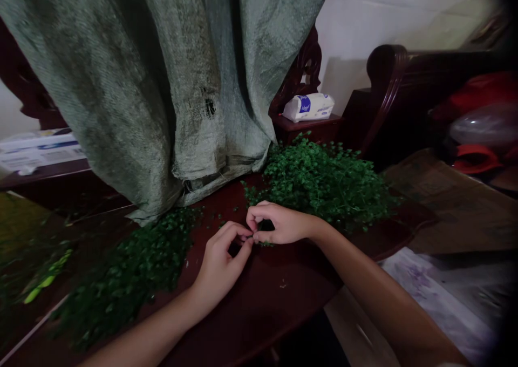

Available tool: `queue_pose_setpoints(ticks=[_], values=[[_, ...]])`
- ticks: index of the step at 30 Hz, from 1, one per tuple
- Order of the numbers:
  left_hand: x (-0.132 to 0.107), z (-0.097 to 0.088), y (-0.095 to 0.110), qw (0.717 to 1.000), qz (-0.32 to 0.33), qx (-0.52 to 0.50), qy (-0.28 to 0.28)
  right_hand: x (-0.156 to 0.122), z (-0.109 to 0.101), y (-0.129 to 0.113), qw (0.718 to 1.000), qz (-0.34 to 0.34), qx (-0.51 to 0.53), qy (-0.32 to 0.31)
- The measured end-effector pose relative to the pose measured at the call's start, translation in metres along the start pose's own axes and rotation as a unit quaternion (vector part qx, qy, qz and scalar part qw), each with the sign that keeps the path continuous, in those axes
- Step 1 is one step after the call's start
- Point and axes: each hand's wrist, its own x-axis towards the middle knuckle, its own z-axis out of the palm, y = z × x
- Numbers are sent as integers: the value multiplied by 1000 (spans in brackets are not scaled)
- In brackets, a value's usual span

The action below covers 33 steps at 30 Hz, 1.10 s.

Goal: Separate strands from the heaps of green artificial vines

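My left hand (pixel 222 264) and my right hand (pixel 281 224) meet fingertip to fingertip over the dark red table (pixel 259 302). Both pinch at a small green sprig (pixel 264 243), which shows just below my right fingers; most of it is hidden by them. Beyond my right hand a large heap of leafy green stems (pixel 324 181) lies on the table. To the left of my left hand spreads a lower pile of loose green leaves (pixel 133 270). A few leaf bits are scattered between the two piles.
A grey-green woven sack (pixel 198 119) with a torn hole hangs behind the table. A tissue pack (pixel 311 107) sits on a wooden ledge. Flattened cardboard (pixel 453 205) and a patterned white bag (pixel 424 286) lie at right. Bare stems (pixel 24 248) are at far left.
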Motion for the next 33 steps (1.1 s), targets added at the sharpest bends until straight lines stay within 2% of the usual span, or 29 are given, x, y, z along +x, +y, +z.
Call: queue_pose_setpoints(ticks=[10,16,28,33], values=[[-3,1,3,998,-7,45,-32,-2,1,-2,1000,-20,-4,-20],[-7,2,2,995,-39,76,-59,0,3,-3,999,-17,-21,-20],[-6,1,5,994,0,89,-66,0,3,-6,998,-36,-14,-48],[-6,2,5,995,5,86,-51,1,4,-5,998,-29,-11,-52]])
